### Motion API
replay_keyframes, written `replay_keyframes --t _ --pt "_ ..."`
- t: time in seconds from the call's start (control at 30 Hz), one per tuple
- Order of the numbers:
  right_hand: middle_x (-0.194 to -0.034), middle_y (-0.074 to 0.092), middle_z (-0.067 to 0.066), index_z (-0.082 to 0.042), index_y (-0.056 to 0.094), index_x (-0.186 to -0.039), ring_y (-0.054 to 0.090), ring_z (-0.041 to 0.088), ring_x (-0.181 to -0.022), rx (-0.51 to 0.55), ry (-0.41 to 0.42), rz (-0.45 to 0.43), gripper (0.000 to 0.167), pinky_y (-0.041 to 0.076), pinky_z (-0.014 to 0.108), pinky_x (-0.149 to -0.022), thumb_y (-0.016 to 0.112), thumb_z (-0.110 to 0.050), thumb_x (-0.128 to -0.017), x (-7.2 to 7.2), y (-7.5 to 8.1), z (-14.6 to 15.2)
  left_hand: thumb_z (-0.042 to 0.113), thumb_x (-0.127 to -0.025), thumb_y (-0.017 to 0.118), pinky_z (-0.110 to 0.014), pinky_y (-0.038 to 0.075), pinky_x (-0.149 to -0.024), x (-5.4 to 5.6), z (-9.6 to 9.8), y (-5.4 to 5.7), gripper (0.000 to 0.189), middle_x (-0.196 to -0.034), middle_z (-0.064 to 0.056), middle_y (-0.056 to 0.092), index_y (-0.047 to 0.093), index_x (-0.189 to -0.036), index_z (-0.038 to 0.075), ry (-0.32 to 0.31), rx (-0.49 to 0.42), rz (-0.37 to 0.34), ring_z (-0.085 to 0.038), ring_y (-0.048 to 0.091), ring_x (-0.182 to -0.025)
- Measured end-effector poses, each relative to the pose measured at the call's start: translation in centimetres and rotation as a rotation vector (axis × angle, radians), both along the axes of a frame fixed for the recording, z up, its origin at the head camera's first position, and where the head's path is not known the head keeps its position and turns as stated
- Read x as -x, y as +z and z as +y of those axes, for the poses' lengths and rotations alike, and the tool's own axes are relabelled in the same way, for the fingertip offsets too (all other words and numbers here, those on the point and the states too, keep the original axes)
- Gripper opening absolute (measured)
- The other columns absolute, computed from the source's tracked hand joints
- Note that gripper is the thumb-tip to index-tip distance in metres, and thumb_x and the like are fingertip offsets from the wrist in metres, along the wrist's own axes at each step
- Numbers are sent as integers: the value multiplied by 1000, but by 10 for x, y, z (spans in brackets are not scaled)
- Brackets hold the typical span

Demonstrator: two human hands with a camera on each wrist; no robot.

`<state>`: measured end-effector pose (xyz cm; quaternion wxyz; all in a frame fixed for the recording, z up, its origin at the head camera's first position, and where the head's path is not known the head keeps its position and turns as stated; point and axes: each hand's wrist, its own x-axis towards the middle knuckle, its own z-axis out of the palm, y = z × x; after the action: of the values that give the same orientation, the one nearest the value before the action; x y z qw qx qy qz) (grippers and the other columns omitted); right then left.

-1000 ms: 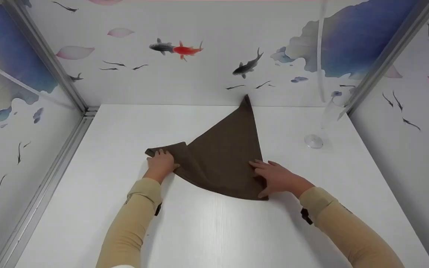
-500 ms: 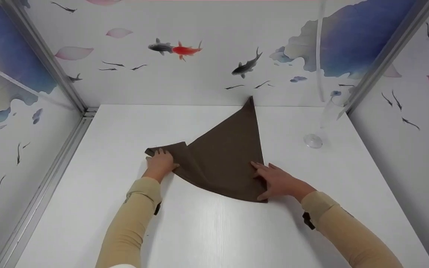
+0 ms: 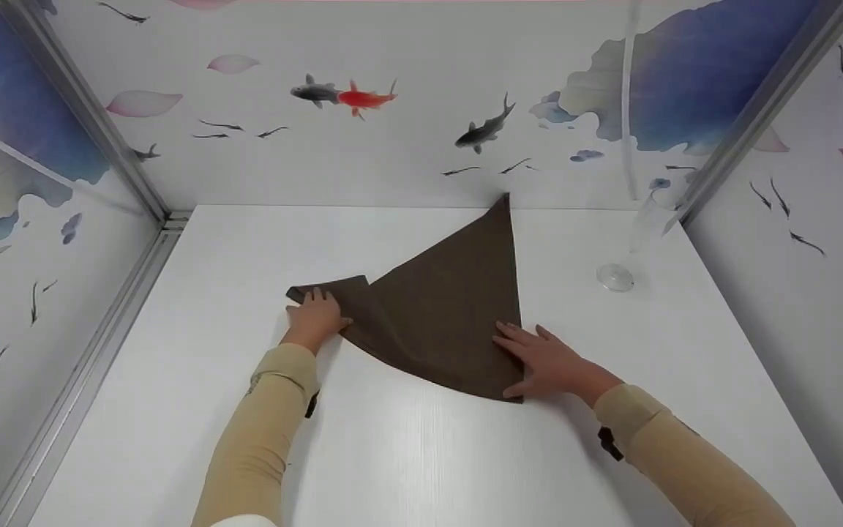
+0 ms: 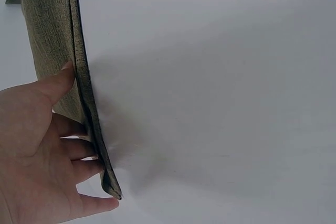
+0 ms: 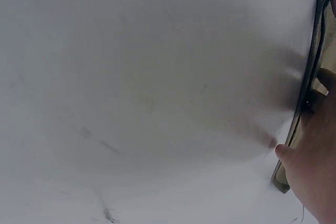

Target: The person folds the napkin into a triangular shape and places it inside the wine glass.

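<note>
A brown folded cloth [image 3: 451, 307] lies on the white table in the head view, with a pointed tip at the far side and a folded-over flap at the left. My left hand [image 3: 314, 319] rests on that flap, and in the left wrist view its thumb [image 4: 62, 81] and fingertips touch the cloth's folded edge [image 4: 81, 72]. On the cloth's right edge lies my right hand [image 3: 549, 360], its fingers spread flat and its thumb near the bottom corner. The right wrist view shows only part of this hand [image 5: 315, 156], beside the layered cloth edge [image 5: 310, 69].
A clear stemmed glass [image 3: 615, 277] stands at the back right of the table [image 3: 421, 468]. White panels with printed fish and petals [image 3: 421, 44] close off the back and both sides.
The cloth's far tip has shifted right. My right hand has moved slightly right and nearer, with its fingers spread straighter. The left hand has hardly moved.
</note>
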<state>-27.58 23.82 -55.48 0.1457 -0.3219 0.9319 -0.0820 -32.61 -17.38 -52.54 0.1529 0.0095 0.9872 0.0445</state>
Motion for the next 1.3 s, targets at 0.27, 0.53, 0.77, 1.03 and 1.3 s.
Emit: replay_keyframes --t 0.27,0.53,0.77,1.03,1.3 --pt "-162 12 7 -13 27 -155 13 25 -147 -29 -17 24 99 12 57 -114 60 -71 -81 -3 -2 -4 42 -99 55 -70 27 -101 10 -3 -3 77 -152 -33 22 28 -146 -14 29 -24 -26 -44 22 -141" --pt "-163 10 6 -15 25 -156 11 24 -148 -38 -75 5 102 9 57 -114 56 -75 -80 -8 -4 -11 42 -99 55 -71 27 -101 17 -8 -10 78 -154 -32 19 26 -147 -12 57 -58 -27 -43 19 -142" --pt "-163 9 9 -11 23 -156 10 26 -148 -72 -112 6 101 11 56 -115 55 -73 -82 -12 -4 -18 42 -99 54 -70 27 -101 19 -11 -4 78 -154 -31 18 24 -148 -11 69 -73 -25 -42 18 -143" --pt "-162 9 11 -11 19 -156 9 28 -148 -121 -155 21 102 12 56 -115 52 -74 -83 -16 -3 -24 42 -99 54 -73 26 -99 22 -15 -3 77 -154 -31 19 26 -148 -11 79 -84 6 -43 20 -142" --pt "-160 16 19 -5 25 -154 17 35 -145 -166 -164 101 99 15 57 -113 49 -73 -86 -20 -3 -35 44 -100 52 -73 26 -99 25 -23 -6 78 -155 -30 17 25 -149 -10 123 -82 -11 -43 17 -143"
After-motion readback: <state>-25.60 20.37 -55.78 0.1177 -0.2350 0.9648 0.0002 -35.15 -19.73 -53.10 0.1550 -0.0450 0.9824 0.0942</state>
